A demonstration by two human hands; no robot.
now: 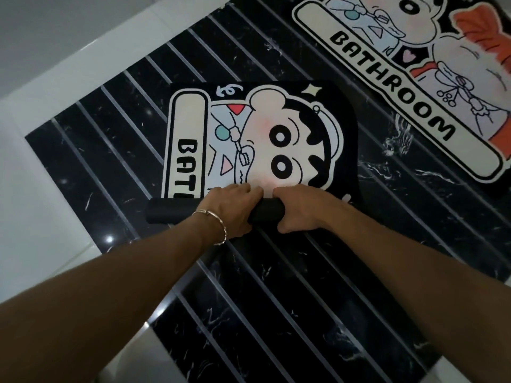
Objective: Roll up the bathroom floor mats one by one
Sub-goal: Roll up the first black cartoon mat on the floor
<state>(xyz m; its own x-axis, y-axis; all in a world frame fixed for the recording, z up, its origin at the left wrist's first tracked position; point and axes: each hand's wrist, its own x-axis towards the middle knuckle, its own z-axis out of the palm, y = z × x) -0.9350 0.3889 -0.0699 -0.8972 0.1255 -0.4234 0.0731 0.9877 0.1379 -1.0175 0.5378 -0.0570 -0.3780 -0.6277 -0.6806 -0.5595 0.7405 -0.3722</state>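
A cartoon bathroom mat [262,139] lies on the black floor, its near end wound into a black roll [168,214]. My left hand [235,205], with a bracelet on the wrist, lies over the middle of the roll, fingers curled over its top. My right hand [301,211] grips the roll's right part, thumb under and fingers over it. The flat part of the mat shows a cartoon face and the letters "BAT". A second mat [414,78] printed "BATHROOM" lies flat at the upper right.
The floor [290,286] is black marble with pale parallel grooves. A white ledge [41,175] borders it on the left and at the top left. My two forearms reach in from the bottom of the view.
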